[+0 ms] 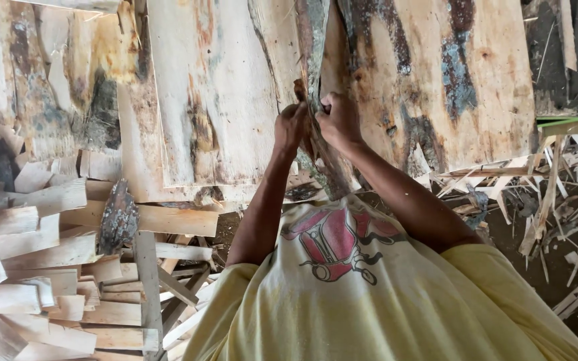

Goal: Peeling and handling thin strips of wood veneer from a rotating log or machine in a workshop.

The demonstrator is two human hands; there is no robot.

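Note:
Both my arms reach forward from my yellow shirt [369, 307] to a thin wood veneer sheet [436, 73] with dark blotches. My left hand [291, 127] and my right hand [339, 119] are side by side, almost touching. Both are closed on the sheet's ragged, bark-dark edge [312, 60], which runs up between this sheet and a second pale veneer sheet [215, 93] to its left. My fingertips are hidden behind the edge.
A heap of short pale wood offcuts [28, 267] lies at the left, with a dark piece of bark [118, 217] on it. Thin splinters and strips [550, 194] litter the dark ground at the right. More stained veneer [41, 87] lies at upper left.

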